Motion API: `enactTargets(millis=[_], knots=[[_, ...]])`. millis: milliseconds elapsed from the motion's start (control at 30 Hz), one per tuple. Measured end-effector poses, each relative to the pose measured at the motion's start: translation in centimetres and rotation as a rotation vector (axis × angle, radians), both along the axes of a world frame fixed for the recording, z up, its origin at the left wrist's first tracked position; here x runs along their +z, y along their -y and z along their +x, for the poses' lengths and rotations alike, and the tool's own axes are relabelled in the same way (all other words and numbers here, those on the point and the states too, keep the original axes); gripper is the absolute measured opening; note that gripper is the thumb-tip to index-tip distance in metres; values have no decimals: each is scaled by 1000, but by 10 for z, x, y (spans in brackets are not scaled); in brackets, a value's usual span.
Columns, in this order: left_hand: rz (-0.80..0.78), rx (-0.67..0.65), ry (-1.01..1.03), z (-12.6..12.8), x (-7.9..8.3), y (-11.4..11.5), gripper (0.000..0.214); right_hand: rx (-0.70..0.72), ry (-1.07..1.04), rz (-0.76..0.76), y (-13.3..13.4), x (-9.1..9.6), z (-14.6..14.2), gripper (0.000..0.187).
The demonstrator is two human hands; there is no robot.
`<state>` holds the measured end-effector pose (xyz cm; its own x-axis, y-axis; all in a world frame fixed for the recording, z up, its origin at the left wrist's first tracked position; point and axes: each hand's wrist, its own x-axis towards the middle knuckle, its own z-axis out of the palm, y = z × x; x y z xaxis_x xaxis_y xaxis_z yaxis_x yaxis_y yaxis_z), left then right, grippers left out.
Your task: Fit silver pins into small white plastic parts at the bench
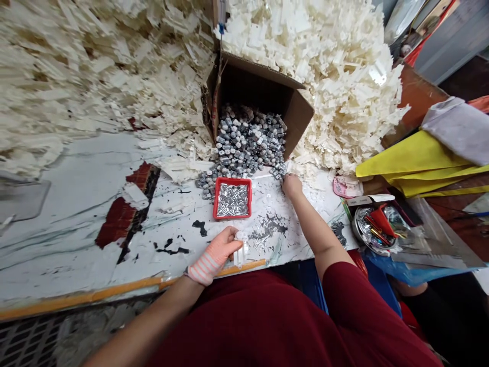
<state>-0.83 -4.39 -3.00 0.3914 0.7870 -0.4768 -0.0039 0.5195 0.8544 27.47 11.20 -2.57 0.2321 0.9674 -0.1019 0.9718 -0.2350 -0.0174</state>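
My left hand (pixel 216 255), in an orange-and-white striped glove, is closed on a white plastic piece (pixel 239 255) near the table's front edge. Bare and with curled fingers, my right hand (pixel 292 185) is at the right edge of a pile of small grey-and-white parts (pixel 250 140); what its fingertips hold, if anything, is hidden. The pile spills out of a cardboard box (pixel 300 120) lying on its side. Between my hands stands a red tray (pixel 217 201) filled with small silver metal pins (pixel 233 200).
Great heaps of white plastic pieces (pixel 95 66) rise behind and beside the box. Loose pins (pixel 263 242) lie on the worn white table (pixel 76 204). At right are a round metal container (pixel 357 229) of small items, a pink item (pixel 347 187) and yellow material (pixel 416 160).
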Motion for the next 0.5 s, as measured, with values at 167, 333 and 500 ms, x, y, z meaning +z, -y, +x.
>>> enactTargets(millis=[167,333,500], knots=[[-57,48,76,1,-3,-4,30,24,-47,63,10,-3,-11,24],[-99,172,126,8,-1,-9,39,89,-605,281,58,1,-57,16],[-76,342,189,14,11,-12,46,380,-865,347,134,-5,-118,13]])
